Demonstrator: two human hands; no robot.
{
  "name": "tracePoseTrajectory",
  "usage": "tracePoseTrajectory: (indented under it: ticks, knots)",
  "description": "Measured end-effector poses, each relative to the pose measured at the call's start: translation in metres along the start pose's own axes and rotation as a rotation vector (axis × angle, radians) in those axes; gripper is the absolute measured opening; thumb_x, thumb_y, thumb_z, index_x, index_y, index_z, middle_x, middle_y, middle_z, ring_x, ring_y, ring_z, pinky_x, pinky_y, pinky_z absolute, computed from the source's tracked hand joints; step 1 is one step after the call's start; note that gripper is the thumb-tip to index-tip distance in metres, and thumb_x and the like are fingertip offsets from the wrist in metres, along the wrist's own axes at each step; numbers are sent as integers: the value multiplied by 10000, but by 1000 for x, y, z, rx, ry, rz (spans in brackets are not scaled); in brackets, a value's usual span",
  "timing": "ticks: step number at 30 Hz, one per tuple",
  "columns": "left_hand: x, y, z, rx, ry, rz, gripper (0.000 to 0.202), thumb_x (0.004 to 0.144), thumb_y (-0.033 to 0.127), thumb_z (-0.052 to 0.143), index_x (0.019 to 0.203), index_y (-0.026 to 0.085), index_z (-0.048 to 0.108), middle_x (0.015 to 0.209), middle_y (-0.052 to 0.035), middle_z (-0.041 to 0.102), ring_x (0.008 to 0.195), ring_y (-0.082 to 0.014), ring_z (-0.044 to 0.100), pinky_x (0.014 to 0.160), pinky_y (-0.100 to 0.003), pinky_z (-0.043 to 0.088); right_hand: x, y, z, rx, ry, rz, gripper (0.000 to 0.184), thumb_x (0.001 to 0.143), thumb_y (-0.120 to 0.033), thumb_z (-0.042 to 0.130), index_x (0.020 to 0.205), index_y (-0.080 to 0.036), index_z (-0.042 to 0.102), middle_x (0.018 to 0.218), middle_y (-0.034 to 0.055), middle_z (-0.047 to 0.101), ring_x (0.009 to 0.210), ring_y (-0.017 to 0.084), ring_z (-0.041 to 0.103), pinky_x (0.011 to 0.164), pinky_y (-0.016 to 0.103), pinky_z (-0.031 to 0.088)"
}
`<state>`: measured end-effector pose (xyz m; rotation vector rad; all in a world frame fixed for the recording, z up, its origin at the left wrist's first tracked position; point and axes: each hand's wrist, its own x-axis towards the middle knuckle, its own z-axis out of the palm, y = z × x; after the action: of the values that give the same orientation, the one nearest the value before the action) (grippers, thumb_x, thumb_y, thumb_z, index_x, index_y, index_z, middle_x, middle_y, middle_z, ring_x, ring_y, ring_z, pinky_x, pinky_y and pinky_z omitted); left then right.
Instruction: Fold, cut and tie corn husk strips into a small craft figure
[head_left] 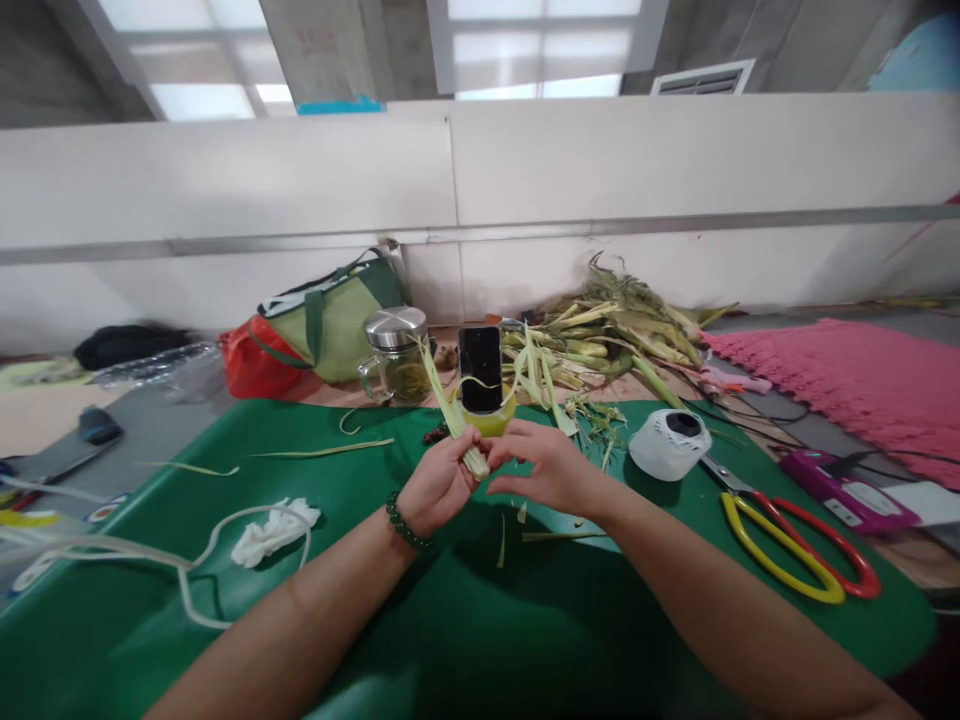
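Near the middle of the head view, my left hand (442, 480) pinches the lower end of a pale green husk-like leaf bundle (447, 402). The bundle slants up and to the left, with thin strips fanning from its top. My right hand (551, 465) is just to the right of the bundle's lower end, thumb and fingers apart and curved. Whether its fingertips touch the bundle is hard to tell. Behind both hands a phone (480, 368) stands upright at a yellow round object (501, 418), partly hidden by my fingers.
Scissors (780, 540) and a white roll (670, 446) lie to the right on the green surface (480, 640). A heap of stalks and leaves (611, 325) is at the back. Leftward are a glass mug (401, 375), a crumpled tissue (274, 535) and a white cord (184, 590).
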<state>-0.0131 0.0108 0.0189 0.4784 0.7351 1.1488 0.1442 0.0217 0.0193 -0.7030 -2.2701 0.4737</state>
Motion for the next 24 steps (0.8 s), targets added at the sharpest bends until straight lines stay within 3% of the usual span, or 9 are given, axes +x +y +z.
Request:
tracePoseTrajectory:
  ticks: [5, 11, 17, 24]
  knots:
    - [-1, -2, -2, 13, -20, -19, 296, 901, 104, 401, 678, 89, 595, 589, -35, 600, 500, -99, 555, 471, -202, 450, -2, -8, 5, -279, -18, -144, 56, 795, -226, 645, 783, -171, 638, 763, 28, 536, 739, 145, 519, 634, 233, 399]
    - [-1, -5, -5, 16, -97, -19, 216, 864, 144, 493, 673, 97, 581, 584, -24, 574, 499, -98, 534, 473, -203, 444, 0, -11, 8, -454, 55, -255, 212, 884, -240, 505, 720, -162, 613, 716, 38, 531, 706, 155, 479, 634, 255, 386]
    - [-1, -6, -6, 12, -65, -14, 190, 848, 131, 515, 667, 105, 566, 558, 4, 531, 480, -69, 488, 466, -166, 408, -1, -14, 12, -534, 69, -355, 283, 906, -171, 436, 681, -151, 606, 727, 54, 552, 693, 157, 458, 664, 261, 407]
    - [-1, -5, -5, -2, -64, -3, 179, 837, 107, 528, 664, 98, 575, 575, 6, 513, 501, -63, 486, 478, -153, 410, -2, -13, 16, -538, 44, -351, 262, 896, -149, 447, 693, -145, 612, 754, 64, 580, 723, 157, 497, 662, 253, 424]
